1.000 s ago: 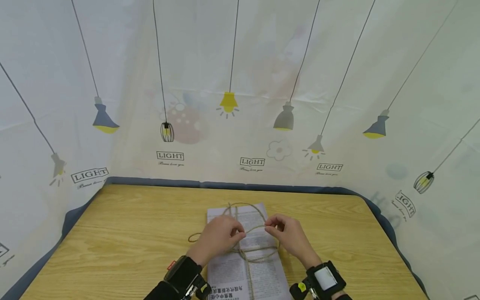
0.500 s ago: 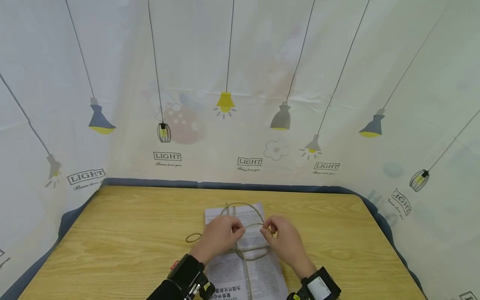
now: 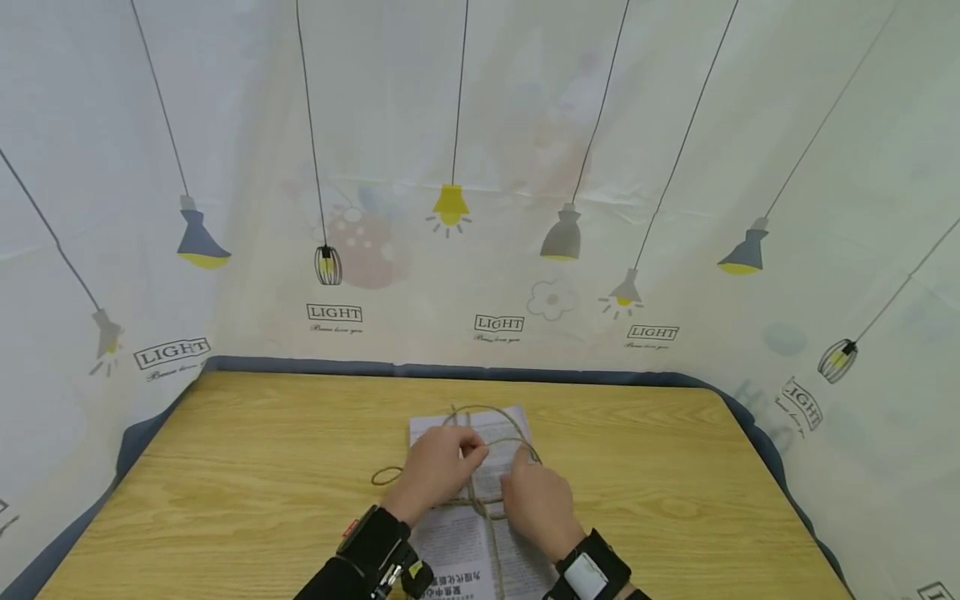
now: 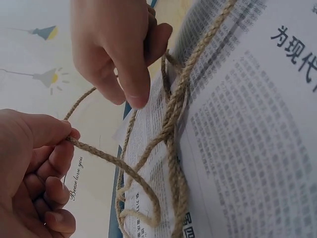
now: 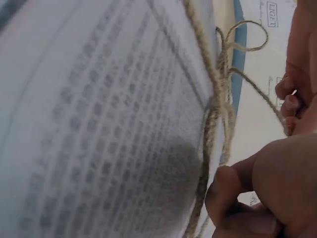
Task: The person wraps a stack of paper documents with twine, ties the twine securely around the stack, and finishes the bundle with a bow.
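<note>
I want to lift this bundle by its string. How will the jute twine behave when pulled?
The twine looks floppy: it curls in loose loops over the paper stack. Its rough, hairy twist probably grips rather than slips, judging by the left hand pinching one strand. The crossing looks slack under the right hand, so it may shift before tightening.

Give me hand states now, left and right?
Left hand: pinching the twine.
Right hand: fingers curled at the twine; grip cannot be told.
</note>
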A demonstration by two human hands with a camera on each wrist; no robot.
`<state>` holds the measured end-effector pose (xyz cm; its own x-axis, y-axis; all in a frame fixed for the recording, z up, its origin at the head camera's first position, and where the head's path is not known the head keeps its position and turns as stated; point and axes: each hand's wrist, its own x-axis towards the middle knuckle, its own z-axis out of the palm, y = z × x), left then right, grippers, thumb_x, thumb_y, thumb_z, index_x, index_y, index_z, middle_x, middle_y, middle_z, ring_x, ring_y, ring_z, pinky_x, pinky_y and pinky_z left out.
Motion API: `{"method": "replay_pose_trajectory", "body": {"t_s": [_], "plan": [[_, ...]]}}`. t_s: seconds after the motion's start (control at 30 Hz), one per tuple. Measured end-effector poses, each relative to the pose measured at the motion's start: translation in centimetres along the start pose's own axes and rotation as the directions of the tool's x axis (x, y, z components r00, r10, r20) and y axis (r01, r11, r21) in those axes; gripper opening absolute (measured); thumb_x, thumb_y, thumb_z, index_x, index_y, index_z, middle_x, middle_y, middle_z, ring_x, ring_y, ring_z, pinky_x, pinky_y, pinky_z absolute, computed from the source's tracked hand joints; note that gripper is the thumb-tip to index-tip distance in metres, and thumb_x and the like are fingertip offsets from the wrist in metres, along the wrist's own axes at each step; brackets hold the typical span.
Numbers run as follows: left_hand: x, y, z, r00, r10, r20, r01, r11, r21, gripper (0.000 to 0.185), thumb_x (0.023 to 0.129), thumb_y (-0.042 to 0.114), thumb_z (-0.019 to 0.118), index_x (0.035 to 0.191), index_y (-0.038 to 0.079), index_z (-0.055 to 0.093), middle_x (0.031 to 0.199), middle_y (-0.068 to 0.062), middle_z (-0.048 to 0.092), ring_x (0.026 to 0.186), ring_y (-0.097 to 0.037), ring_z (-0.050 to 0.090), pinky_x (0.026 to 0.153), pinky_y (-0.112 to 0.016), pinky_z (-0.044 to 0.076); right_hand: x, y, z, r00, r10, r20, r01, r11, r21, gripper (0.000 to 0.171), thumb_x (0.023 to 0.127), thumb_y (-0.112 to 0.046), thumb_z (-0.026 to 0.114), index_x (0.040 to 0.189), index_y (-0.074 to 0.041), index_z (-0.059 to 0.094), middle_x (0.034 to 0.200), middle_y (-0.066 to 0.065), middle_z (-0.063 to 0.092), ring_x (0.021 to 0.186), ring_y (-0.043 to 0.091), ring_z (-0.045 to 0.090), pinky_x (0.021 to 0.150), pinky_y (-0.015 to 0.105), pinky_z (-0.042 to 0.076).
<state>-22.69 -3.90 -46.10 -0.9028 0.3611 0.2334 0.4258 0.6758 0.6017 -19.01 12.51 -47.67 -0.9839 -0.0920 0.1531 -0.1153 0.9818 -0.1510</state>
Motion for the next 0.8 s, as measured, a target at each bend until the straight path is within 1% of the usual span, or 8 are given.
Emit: {"method": "replay_pose_trajectory", "body": {"t_s": [0.07,0.2,0.3,0.4,0.47,0.57,0.67,0.8], "plan": [[0.0,-0.1,0.0,1.000,-0.002,0.001,0.002,1.000,0.001,0.016,0.096,0.026,0.060,0.088,0.022,0.073,0.073,0.013,0.062,0.058,-0.002,0.046,0.061,-0.023,0.039,0.2,-0.1,0.4,0.999,0.032,-0.011,-0.032,0.999,-0.018,0.038,0.092,-0.023,0.063,0.109,0.010,0.059,0.058,0.010,0.056,0.046,0.022,0.055,0.040,0.036,0.041],[-0.1,-0.2,0.1,1.000,0.005,0.000,-0.005,1.000,0.010,0.015,0.096,0.026,0.061,0.089,0.020,0.073,0.073,0.013,0.061,0.058,-0.002,0.046,0.060,-0.022,0.038,0.5,-0.1,1.0,0.996,0.084,-0.036,-0.085,0.996,-0.034,0.026,0.089,-0.021,0.066,0.091,0.004,0.061,0.057,0.009,0.054,0.046,0.023,0.056,0.041,0.037,0.042],[-0.1,-0.3,0.1,1.000,0.007,-0.011,-0.007,1.000,0.013,0.015,0.095,0.027,0.062,0.088,0.019,0.073,0.072,0.013,0.061,0.058,-0.002,0.046,0.060,-0.022,0.038,0.8,-0.1,1.3,0.994,0.095,-0.063,-0.097,0.995,-0.035,0.020,0.088,-0.020,0.066,0.080,-0.003,0.058,0.060,0.008,0.056,0.049,0.025,0.057,0.042,0.038,0.041],[-0.1,-0.3,0.2,1.000,0.001,-0.022,-0.001,1.000,0.016,0.015,0.094,0.027,0.064,0.087,0.019,0.074,0.072,0.013,0.061,0.059,-0.002,0.046,0.060,-0.022,0.038,0.8,0.0,1.6,0.992,0.078,-0.099,-0.082,0.996,-0.035,0.021,0.087,-0.018,0.067,0.075,-0.007,0.054,0.061,0.008,0.057,0.050,0.025,0.057,0.041,0.038,0.040],[-0.1,-0.3,0.2,1.000,-0.002,-0.024,0.002,1.000,0.018,0.014,0.094,0.027,0.064,0.087,0.019,0.073,0.072,0.013,0.061,0.059,-0.002,0.046,0.060,-0.022,0.038,0.7,0.0,1.7,0.991,0.055,-0.124,-0.060,0.998,-0.038,0.023,0.086,-0.016,0.068,0.072,-0.008,0.052,0.059,0.008,0.056,0.048,0.025,0.056,0.040,0.038,0.039],[-0.2,-0.4,0.2,1.000,-0.001,-0.032,0.001,1.000,0.018,0.014,0.094,0.027,0.064,0.086,0.020,0.074,0.072,0.014,0.060,0.059,-0.002,0.046,0.060,-0.022,0.038,0.3,0.0,1.6,0.987,-0.011,-0.159,0.002,0.998,-0.055,0.027,0.085,-0.013,0.067,0.066,-0.009,0.048,0.055,0.008,0.055,0.045,0.025,0.055,0.038,0.038,0.038],[-0.3,-0.5,0.1,0.999,-0.002,-0.040,0.003,1.000,0.010,0.014,0.094,0.026,0.063,0.085,0.023,0.073,0.072,0.015,0.060,0.059,-0.001,0.046,0.061,-0.021,0.039,-0.1,0.0,1.2,0.983,-0.085,-0.162,0.075,0.995,-0.067,0.028,0.085,-0.012,0.065,0.063,-0.011,0.046,0.053,0.006,0.052,0.042,0.022,0.051,0.037,0.036,0.036],[-0.4,-0.7,-0.1,0.999,-0.004,-0.042,0.004,1.000,-0.006,0.015,0.095,0.027,0.062,0.085,0.024,0.073,0.073,0.015,0.060,0.059,-0.001,0.046,0.061,-0.021,0.039,-0.7,0.5,-0.3,0.978,-0.184,-0.100,0.187,0.982,0.021,0.024,0.085,-0.011,0.063,0.067,-0.014,0.048,0.053,-0.002,0.048,0.042,0.011,0.042,0.039,0.027,0.030]]}}
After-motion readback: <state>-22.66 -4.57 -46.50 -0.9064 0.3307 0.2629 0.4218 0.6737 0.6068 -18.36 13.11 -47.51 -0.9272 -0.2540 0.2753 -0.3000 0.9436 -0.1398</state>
